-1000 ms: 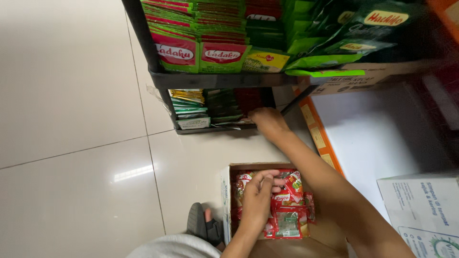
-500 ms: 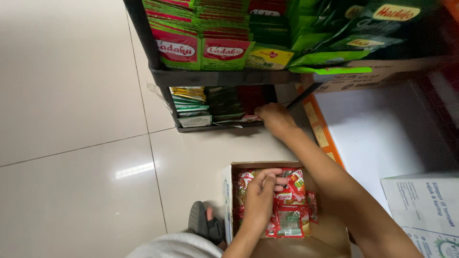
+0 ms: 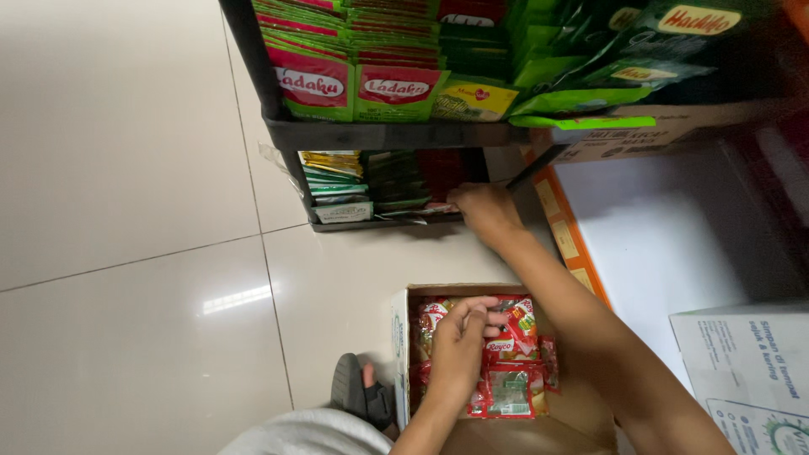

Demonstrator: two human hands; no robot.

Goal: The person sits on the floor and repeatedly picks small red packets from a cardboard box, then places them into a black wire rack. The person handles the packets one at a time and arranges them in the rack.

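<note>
My left hand [image 3: 462, 344] reaches into an open cardboard box [image 3: 400, 333] on the floor, fingers closed on a red seasoning sachet [image 3: 514, 324] among several more in the box. My right hand [image 3: 482, 209] stretches forward to the bottom shelf [image 3: 383, 222] of a dark rack, touching a row of stacked sachets [image 3: 404, 181] there. Whether it holds anything is not clear.
The upper shelf [image 3: 396, 133] carries red and green packets [image 3: 354, 84]. A white carton [image 3: 750, 371] stands at the lower right, and an orange-edged box [image 3: 569, 244] is beside the rack. My sandalled foot [image 3: 362, 392] rests left of the box on glossy white tiles [image 3: 126, 253].
My right hand has shifted slightly along the bottom shelf. My left hand stays in the box on the red sachets, its fingers moving a little.
</note>
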